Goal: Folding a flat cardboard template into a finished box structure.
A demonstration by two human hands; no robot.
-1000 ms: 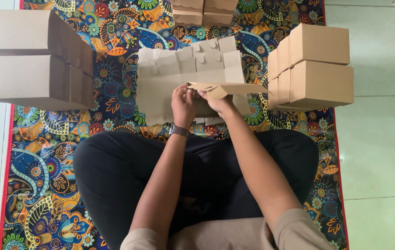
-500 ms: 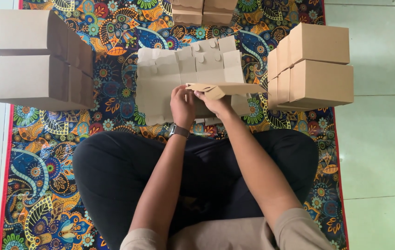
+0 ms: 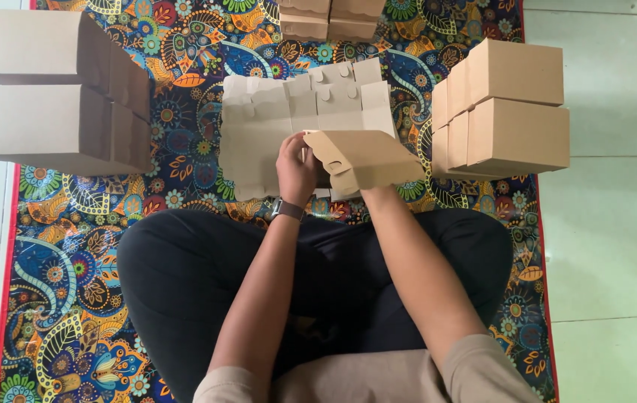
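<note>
Both hands work a half-folded cardboard box [image 3: 363, 158]: my left hand [image 3: 296, 168] grips its left edge, while my right hand [image 3: 369, 191] sits hidden beneath it, grip unclear. Flat cardboard blanks [image 3: 288, 119] lie just beyond.

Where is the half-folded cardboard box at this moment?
In the head view, the half-folded cardboard box is at the centre, held above the flat cardboard sheets, between the left hand and the stacked boxes on the right.

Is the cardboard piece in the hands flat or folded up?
Partly folded. The cardboard piece has bent panels and a raised flap, unlike the flat stack beneath. The left hand grips its edge.
</note>
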